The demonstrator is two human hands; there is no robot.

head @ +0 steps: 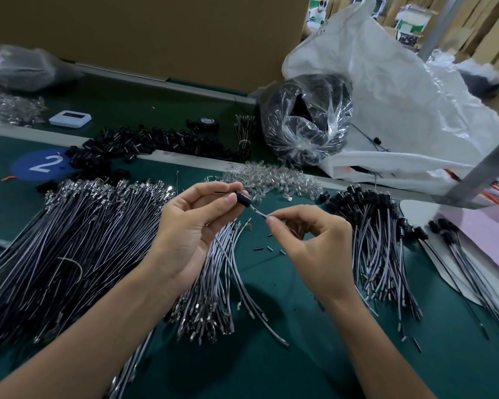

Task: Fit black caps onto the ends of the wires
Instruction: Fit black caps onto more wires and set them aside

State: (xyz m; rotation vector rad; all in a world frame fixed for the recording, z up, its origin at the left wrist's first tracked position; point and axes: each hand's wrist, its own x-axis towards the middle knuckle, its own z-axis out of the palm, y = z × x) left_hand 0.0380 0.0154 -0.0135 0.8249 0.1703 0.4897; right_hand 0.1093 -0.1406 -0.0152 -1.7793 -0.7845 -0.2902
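Above the green desk [271,370], the left hand [193,226] pinches a black cap [242,198]; the right hand [308,243] pinches a wire [258,212] entering it.

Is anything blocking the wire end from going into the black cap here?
Nothing visible does. The left hand pinches the black cap, the right hand pinches the wire just below it, and the wire's tip appears to reach the cap's opening.

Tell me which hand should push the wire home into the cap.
Right, likely. The right hand pinches the wire just behind the black cap, in line with it; the left hand only grips the cap steady.
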